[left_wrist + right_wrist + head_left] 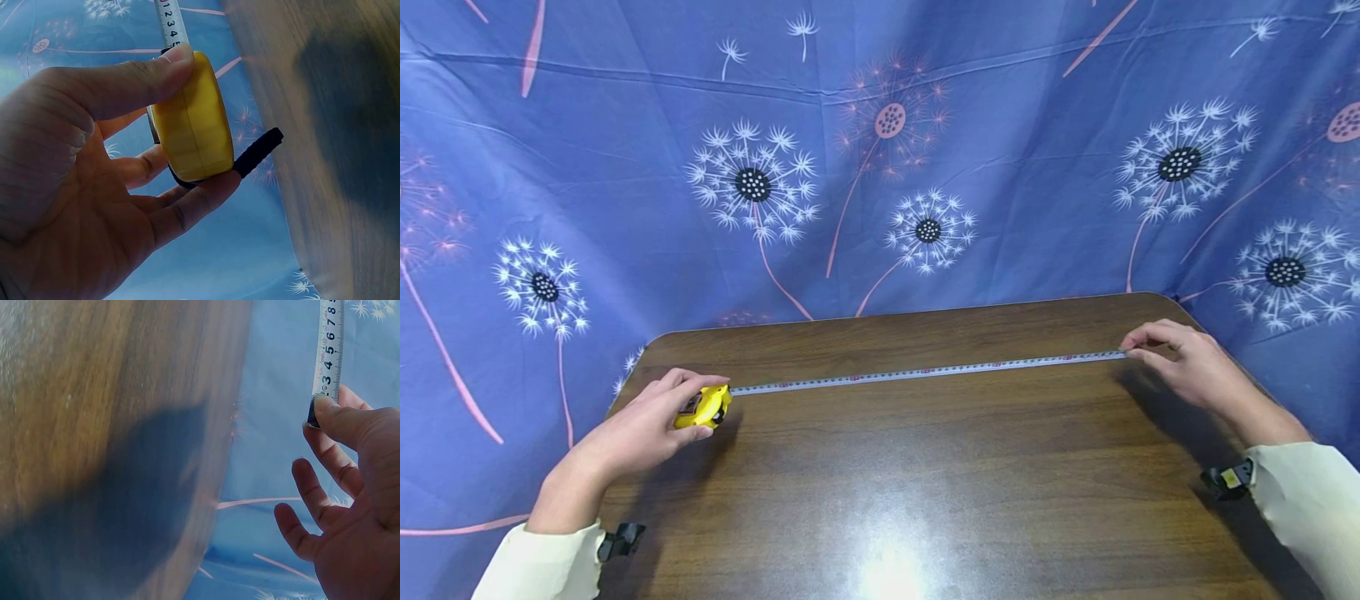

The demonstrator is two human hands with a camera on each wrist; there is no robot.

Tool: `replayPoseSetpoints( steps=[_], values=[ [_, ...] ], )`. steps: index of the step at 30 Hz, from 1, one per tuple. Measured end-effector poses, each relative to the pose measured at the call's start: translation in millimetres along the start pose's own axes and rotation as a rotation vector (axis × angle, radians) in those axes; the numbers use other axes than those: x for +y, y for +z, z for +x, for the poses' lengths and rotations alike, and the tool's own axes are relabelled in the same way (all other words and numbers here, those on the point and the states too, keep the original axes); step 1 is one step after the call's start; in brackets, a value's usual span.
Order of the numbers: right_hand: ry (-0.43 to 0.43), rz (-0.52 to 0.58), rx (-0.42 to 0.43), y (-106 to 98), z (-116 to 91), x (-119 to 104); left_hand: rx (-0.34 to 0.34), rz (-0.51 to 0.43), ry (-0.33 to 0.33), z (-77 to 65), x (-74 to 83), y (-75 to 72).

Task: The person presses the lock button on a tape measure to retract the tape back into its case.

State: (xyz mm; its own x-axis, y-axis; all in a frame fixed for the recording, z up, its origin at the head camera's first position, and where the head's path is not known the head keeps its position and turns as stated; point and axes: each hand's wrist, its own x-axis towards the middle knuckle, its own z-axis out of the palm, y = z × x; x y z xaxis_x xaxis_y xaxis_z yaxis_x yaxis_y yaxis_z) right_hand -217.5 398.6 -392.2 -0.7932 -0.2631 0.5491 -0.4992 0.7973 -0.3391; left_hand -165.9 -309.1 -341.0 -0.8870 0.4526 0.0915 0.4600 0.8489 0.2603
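A yellow tape measure (706, 406) is gripped in my left hand (647, 417), thumb on one side and fingers on the other. Its white blade (925, 372) is drawn out across the view, nearly straight, to my right hand (1195, 367). There the thumb and forefinger pinch the blade's end. In the left wrist view the yellow case (197, 125) shows edge-on, with a black strap (259, 152) hanging from it. The right wrist view shows the blade's dark end tip (314, 415) between thumb and finger, the other fingers loosely bent.
Beneath the blade lies a brown wooden table (820, 467) with rounded corners; both hands cast shadows on it. A blue cloth (1000, 250) with dandelion prints hangs behind it and at both sides. Black straps with devices sit at both wrists.
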Motion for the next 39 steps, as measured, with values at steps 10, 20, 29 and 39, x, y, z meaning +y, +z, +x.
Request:
replayPoseSetpoints(
  steps=[10,20,29,39],
  values=[
    [-0.085,-0.021,-0.002,3,2,-1,0.021,-0.007,0.034,-0.1,-0.2,1.2],
    [-0.099,-0.081,0.007,5,3,-11,0.023,-0.013,0.048,0.6,0.0,2.6],
    [-0.058,-0.094,-0.024,7,1,-16,0.016,-0.022,0.04,1.7,2.1,3.3],
    [-0.071,-0.091,-0.026,9,4,-20,0.009,-0.017,0.041,2.7,2.8,3.4]
  ],
)
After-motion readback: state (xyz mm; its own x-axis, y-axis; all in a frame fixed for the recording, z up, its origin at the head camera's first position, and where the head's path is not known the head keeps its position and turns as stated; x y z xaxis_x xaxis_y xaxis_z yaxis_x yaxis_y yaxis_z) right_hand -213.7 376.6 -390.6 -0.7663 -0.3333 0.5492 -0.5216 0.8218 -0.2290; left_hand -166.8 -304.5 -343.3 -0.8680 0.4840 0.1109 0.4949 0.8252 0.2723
